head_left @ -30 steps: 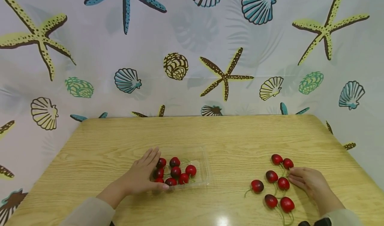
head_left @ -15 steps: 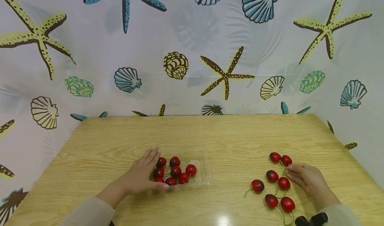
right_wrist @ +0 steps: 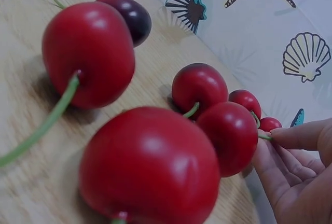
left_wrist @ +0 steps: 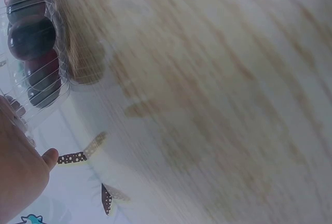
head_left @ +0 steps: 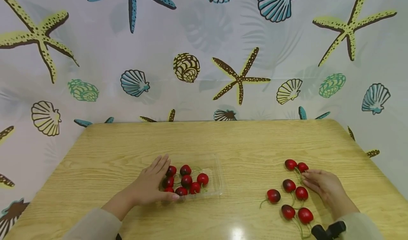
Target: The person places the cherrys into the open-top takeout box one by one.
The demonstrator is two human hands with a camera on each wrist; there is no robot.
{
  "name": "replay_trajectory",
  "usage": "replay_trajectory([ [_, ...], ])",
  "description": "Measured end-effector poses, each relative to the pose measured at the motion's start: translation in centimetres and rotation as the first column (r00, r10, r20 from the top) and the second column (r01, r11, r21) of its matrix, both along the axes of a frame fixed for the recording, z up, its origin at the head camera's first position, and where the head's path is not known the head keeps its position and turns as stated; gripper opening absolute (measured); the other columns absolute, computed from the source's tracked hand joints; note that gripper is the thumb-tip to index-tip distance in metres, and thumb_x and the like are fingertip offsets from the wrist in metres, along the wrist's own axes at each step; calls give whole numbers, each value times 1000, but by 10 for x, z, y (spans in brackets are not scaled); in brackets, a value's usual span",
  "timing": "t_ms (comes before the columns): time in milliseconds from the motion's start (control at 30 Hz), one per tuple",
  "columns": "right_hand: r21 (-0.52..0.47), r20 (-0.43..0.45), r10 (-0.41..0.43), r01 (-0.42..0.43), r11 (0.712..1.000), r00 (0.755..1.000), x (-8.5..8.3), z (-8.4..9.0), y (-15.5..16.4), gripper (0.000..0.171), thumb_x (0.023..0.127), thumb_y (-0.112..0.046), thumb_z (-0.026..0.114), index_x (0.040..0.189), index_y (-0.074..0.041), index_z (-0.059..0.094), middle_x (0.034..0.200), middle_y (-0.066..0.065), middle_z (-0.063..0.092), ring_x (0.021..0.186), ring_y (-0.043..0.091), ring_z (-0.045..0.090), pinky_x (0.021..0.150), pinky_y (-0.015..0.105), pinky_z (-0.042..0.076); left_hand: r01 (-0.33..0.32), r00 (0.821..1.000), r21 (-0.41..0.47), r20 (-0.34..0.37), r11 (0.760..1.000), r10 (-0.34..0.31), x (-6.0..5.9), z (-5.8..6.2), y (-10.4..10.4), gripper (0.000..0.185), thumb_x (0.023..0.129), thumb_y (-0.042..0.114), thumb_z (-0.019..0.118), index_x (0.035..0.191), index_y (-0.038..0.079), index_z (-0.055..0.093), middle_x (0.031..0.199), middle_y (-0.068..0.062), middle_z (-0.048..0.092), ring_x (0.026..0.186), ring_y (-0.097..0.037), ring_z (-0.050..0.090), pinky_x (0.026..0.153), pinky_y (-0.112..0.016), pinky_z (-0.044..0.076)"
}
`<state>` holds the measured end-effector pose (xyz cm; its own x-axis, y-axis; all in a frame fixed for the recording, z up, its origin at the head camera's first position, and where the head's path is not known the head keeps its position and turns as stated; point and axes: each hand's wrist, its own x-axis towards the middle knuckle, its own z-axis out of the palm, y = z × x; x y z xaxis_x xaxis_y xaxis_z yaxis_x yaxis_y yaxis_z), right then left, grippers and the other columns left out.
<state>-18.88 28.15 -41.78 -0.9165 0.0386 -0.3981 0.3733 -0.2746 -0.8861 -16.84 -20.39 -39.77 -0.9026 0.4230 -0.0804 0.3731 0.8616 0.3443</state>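
In the head view, a clear plastic box (head_left: 220, 183) holds several red cherries (head_left: 186, 181) with dark patches. My left hand (head_left: 146, 187) rests against the box's left end, fingers straight and thumb along its near edge. On the right, several loose cherries (head_left: 301, 193) with green stems lie on the table. At the far end of that group, my right hand (head_left: 325, 187) pinches a cherry (head_left: 302, 167) by its stem. In the right wrist view, thumb and forefinger meet on a green stem (right_wrist: 264, 136), with large cherries (right_wrist: 150, 167) in the foreground.
The wooden table (head_left: 242, 144) ends at the back against a white cloth (head_left: 153, 38) printed with starfish and shells. One cherry (head_left: 273, 196) lies left of the loose group, between it and the box. A black wrist device (head_left: 328, 230) shows at the right sleeve.
My right hand has shifted slightly left and away from me, and the two farthest cherries have moved a little the same way. My left hand and the box have stayed in place.
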Motion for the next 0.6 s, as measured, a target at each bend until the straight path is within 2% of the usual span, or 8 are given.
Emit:
replay_trajectory([
  [367,-89,-18,-31,29,996,999,-1,9,0,20,83,3,53,72,-10,63,71,3,64,70,12,62,69,23,47,-2,1000,0,2,1000,2,0,2,0,108,65,72,47,138,2,9,144,-8,-2,129,-28,-4,92,-61,12],
  [600,-117,-33,-36,32,993,999,-1,14,-3,12,79,0,60,74,-11,63,75,2,64,74,11,61,72,22,46,-1,1000,-5,-3,1000,1,0,1,0,107,66,72,47,138,2,10,144,-8,-1,129,-28,-4,91,-61,12],
])
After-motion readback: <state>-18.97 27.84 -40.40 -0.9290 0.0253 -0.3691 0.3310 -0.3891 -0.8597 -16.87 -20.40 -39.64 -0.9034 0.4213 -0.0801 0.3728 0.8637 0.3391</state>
